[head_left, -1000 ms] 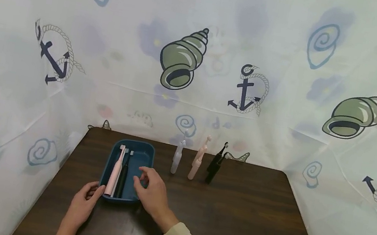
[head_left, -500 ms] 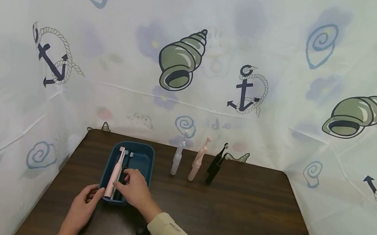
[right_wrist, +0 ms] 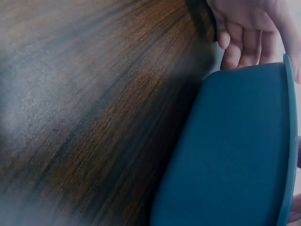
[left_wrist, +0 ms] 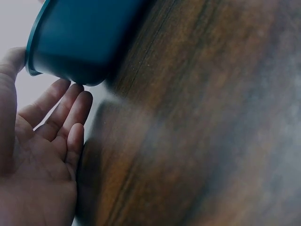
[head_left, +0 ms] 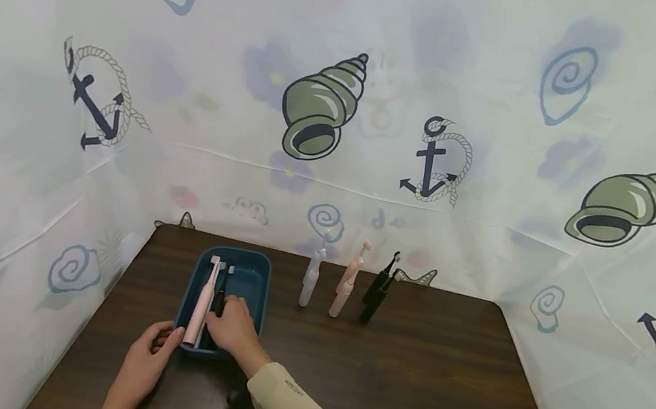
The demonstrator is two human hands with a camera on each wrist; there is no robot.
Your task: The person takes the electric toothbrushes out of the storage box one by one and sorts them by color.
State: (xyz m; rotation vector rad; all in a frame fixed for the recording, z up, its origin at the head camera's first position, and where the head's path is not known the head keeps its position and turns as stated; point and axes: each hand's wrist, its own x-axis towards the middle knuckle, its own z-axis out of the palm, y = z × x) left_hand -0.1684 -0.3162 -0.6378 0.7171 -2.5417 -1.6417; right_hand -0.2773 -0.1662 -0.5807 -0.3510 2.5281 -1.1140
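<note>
A blue rectangular tray [head_left: 261, 294] sits at the left of the dark wooden table. In it lie a pink electric toothbrush [head_left: 199, 313], a pale one [head_left: 220, 272] largely covered, and a black electric toothbrush [head_left: 224, 282]. My right hand [head_left: 235, 329] reaches over the tray's right side, its fingers curled at the black toothbrush's handle; the fingertips are hidden. At the near left corner, my left hand [head_left: 143, 354] holds the tray. In the left wrist view, the thumb of this hand [left_wrist: 42, 155] is at the rim and the fingertips meet the outer wall.
Right of the tray, more electric toothbrushes stand upright near the table's back edge: white [head_left: 309, 280], pink [head_left: 342, 290] and black [head_left: 376, 296]. A white patterned cloth [head_left: 494, 66] hangs behind and beside the table [head_left: 434, 389].
My right hand has moved left from the tray's right side onto the black toothbrush, and its fingers have closed in. My left hand has stayed at the tray's corner.
</note>
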